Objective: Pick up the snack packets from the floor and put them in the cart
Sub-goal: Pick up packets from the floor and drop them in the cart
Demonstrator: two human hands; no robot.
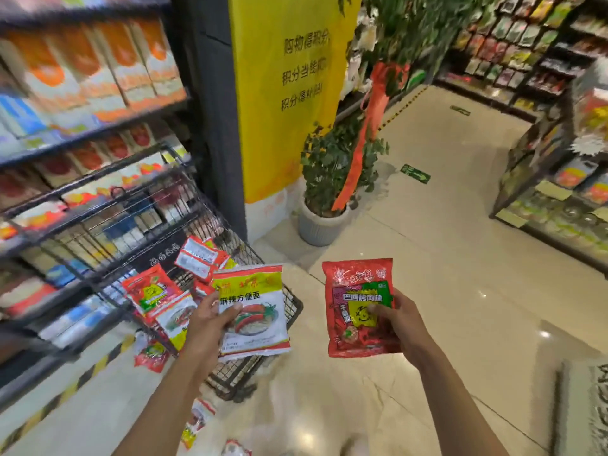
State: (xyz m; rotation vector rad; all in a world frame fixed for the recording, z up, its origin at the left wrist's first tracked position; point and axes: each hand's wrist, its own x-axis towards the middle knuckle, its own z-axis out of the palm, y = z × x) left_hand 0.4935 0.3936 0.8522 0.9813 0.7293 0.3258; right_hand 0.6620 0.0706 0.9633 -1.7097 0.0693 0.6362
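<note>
1. The left hand (210, 320) is gripping a white-and-yellow plastic noodle packet (256, 330) over the black wire cart (230, 380), probably to drop it in.
2. The right hand (399, 319) is pinching a red plastic snack packet (355, 291) beside the cart, likely next.
3. Spare packets (197, 419) are lying on the floor.

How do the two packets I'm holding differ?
The white packet in the left hand has yellow bands; the red packet in the right hand has a green patch. The white packet overlaps the cart; the red packet is over floor. Both are pinched upright.

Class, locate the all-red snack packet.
Head view, right of centre: the red packet is gripped by the right hand, right of the white packet in the left hand.
</note>
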